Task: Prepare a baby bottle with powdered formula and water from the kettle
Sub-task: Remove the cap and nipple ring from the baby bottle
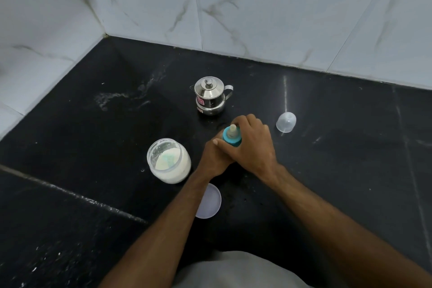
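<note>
The baby bottle stands upright on the black counter, its blue collar (230, 139) and pale teat (232, 130) showing between my hands. My left hand (211, 159) grips the bottle's body, which is hidden behind my fingers. My right hand (251, 145) curls round the blue collar from the right. A small steel kettle (210, 98) with its lid on stands just behind the bottle. The open jar of white formula powder (168, 160) sits to the left, with a pale green scoop lying in the powder.
The jar's round white lid (210, 201) lies flat on the counter (93, 147) under my left forearm. A clear bottle cap (285, 122) lies on its side at the right. Marble-tiled walls (257, 7) close the counter at the back and left.
</note>
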A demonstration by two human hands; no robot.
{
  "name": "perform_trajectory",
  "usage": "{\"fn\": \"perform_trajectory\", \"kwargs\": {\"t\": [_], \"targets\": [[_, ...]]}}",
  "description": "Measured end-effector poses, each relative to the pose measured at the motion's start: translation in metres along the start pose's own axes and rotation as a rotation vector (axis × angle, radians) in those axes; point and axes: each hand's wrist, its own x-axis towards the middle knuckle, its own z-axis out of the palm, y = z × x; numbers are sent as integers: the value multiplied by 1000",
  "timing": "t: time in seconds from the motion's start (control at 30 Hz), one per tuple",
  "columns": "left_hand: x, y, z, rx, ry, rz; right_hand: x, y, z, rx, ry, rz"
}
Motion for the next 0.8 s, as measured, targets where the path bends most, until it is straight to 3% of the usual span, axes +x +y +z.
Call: {"fn": "perform_trajectory", "kwargs": {"t": [0.13, 0.27, 0.5, 0.8], "targets": [[10, 1, 7, 184, -33, -82, 5, -2, -7, 74, -73, -43], [5, -7, 2, 43, 30, 1, 13, -3, -12, 177, -195, -93], [3, -15, 3, -91, 41, -40, 20, 4, -19, 362, -331, -100], [6, -17, 7, -19, 72, -30, 0, -1, -17, 281, -129, 6]]}}
